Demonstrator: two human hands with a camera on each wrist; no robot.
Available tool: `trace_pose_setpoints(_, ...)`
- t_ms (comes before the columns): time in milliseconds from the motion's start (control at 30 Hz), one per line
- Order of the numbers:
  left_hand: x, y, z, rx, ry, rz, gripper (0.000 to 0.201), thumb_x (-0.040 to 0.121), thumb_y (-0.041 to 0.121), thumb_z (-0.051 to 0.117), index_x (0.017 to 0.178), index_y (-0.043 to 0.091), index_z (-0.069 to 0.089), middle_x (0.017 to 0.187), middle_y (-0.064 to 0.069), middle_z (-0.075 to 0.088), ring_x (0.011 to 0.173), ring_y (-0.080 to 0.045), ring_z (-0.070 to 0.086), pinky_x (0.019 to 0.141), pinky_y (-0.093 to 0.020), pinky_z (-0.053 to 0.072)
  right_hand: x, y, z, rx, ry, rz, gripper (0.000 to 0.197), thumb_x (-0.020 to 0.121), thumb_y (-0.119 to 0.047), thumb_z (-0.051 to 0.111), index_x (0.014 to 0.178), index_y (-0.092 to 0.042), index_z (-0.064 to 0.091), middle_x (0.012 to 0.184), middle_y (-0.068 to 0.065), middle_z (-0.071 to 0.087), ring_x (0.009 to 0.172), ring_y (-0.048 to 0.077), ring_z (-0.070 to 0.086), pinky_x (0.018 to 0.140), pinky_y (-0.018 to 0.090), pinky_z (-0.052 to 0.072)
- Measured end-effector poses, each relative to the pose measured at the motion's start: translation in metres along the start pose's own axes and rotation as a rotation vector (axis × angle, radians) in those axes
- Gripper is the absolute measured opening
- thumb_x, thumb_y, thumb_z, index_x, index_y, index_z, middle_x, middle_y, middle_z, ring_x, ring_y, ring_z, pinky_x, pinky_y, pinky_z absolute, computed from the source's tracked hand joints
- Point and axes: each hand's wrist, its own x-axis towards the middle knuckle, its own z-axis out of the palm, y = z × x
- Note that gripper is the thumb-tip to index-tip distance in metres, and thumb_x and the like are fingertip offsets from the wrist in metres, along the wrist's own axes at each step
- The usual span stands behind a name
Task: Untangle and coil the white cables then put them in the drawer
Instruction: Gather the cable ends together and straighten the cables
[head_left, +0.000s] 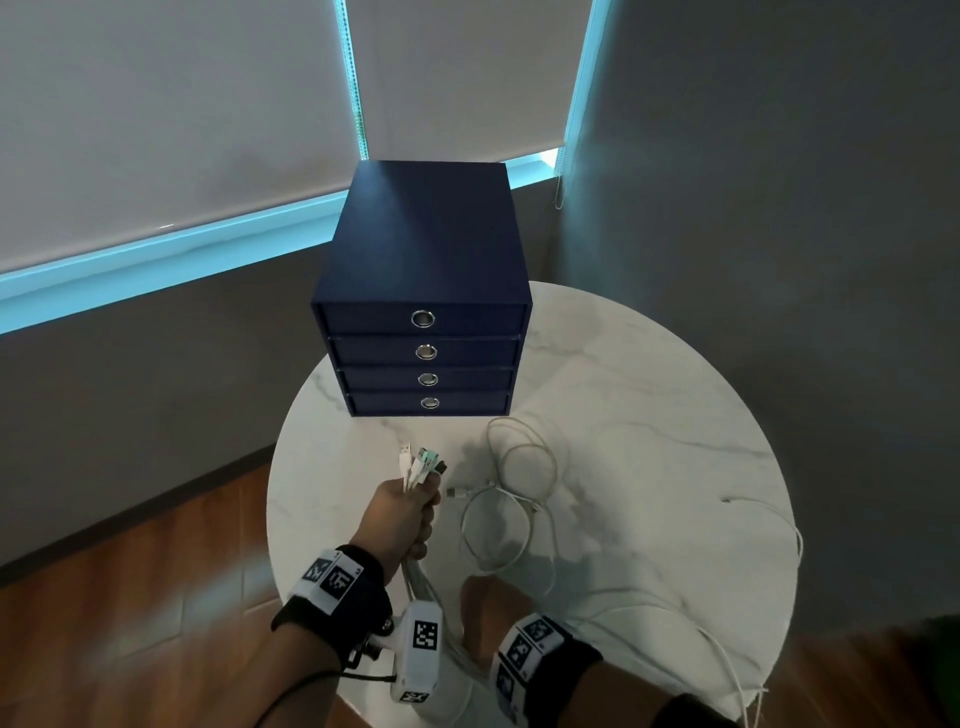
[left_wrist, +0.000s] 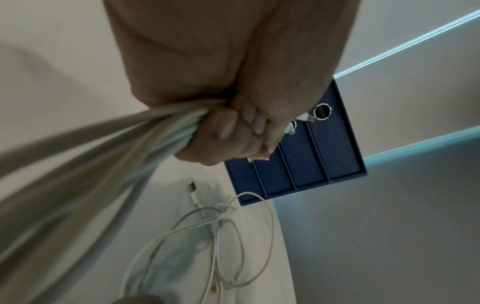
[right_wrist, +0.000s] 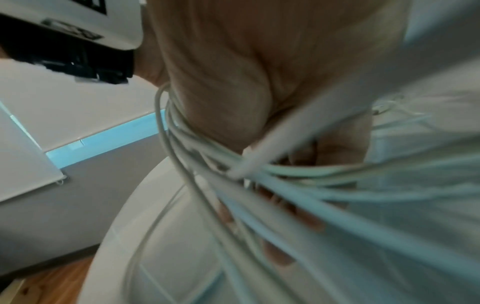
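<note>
White cables (head_left: 422, 470): a bundle sits fisted in the left hand (head_left: 402, 517) at lower centre, plugs sticking up. A loose cable (head_left: 511, 506) lies right of it on the round table (head_left: 649, 415), below the closed drawer unit (head_left: 423, 291). Right hand (head_left: 491, 608), bottom centre-right, has strands across its fingers (right_wrist: 278, 255); grip cannot be told.

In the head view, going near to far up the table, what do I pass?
Right hand → left hand gripping the bundle of white cables → loose white cable lying on the marble table → blue four-drawer unit, all drawers closed.
</note>
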Motion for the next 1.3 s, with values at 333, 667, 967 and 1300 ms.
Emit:
trace_pose_setpoints(333,0.0,0.029,0.01,-0.126,0.007,0.069,0.031,0.101,0.028,0.053,0.075,0.012,0.048,0.051,0.005,0.033,0.039,-0.01,0.024,0.04,-0.019,0.021,-0.002,0.032,-0.073,0.51,0.376,0.028,0.019,0.077,-0.013,0.07,0.066,-0.018,0.055,0.063,0.0,0.059,0.062,0.018,0.059,0.058,0.023,0.045)
trace_pose_setpoints(667,-0.012,0.05,0.046,-0.209,-0.175,0.099,0.04,0.099,0.047,0.052,0.074,0.017,0.047,0.056,0.005,0.024,0.046,-0.011,0.021,0.041,-0.02,0.022,-0.027,0.04,-0.184,1.1,0.962,-0.201,0.009,0.097,-0.016,0.054,0.089,-0.015,0.059,0.053,-0.002,0.05,0.039,0.008,0.039,0.042,0.022,0.033)
trace_pose_setpoints(967,-0.013,0.048,0.056,-0.114,-0.165,0.145,0.047,0.099,0.052,0.047,0.084,0.009,0.057,0.057,0.001,0.044,0.046,-0.014,0.037,0.046,-0.026,0.034,-0.017,0.013,-0.14,0.517,0.979,0.002,0.01,0.097,-0.032,0.049,0.091,-0.024,0.048,0.078,0.0,0.066,0.07,0.023,0.062,0.06,0.036,0.052)
trace_pose_setpoints(1300,-0.011,0.044,0.055,-0.152,-0.157,0.174,0.042,0.101,0.047,0.048,0.082,0.009,0.054,0.056,0.003,0.033,0.046,-0.012,0.032,0.048,-0.027,0.033,-0.029,0.012,-0.145,0.185,1.037,-0.011,0.015,0.097,-0.034,0.047,0.089,-0.023,0.052,0.076,-0.003,0.065,0.065,0.021,0.051,0.056,0.029,0.036)
